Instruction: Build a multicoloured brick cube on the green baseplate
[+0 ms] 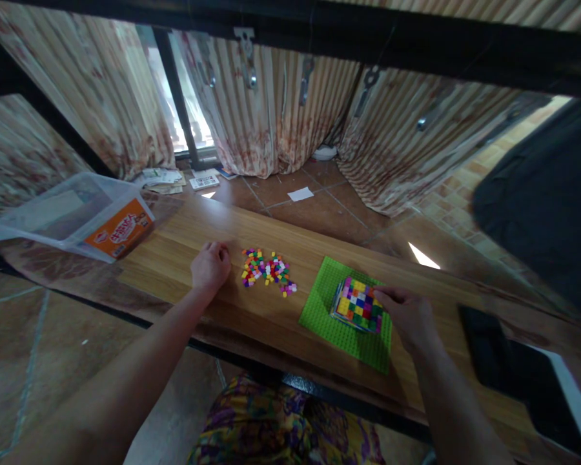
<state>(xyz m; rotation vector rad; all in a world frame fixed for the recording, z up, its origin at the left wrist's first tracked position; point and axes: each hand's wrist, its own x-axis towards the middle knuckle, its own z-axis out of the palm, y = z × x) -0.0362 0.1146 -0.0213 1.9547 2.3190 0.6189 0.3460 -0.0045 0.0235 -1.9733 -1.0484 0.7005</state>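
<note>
A square block of stacked toy bricks (358,302), multicoloured on top, stands on a green studded baseplate (319,309). My right hand (409,318) reaches in from the right, its thumb and forefinger pinched on a small toy brick at the block's upper right corner. The fingertips partly cover that brick. Left of the baseplate lies a loose spread of small coloured bricks (267,270) on the wooden board. Beside this spread, my left hand (212,266) rests on the board with its fingers curled closed. Whatever those fingers may hold is hidden.
A clear plastic box (68,213) with an orange label stands at the left end of the wooden board (174,242). Dark flat objects (489,349) lie at the right. A black metal bar (290,29) crosses above, before striped curtains (281,110). Papers lie on the tiled floor.
</note>
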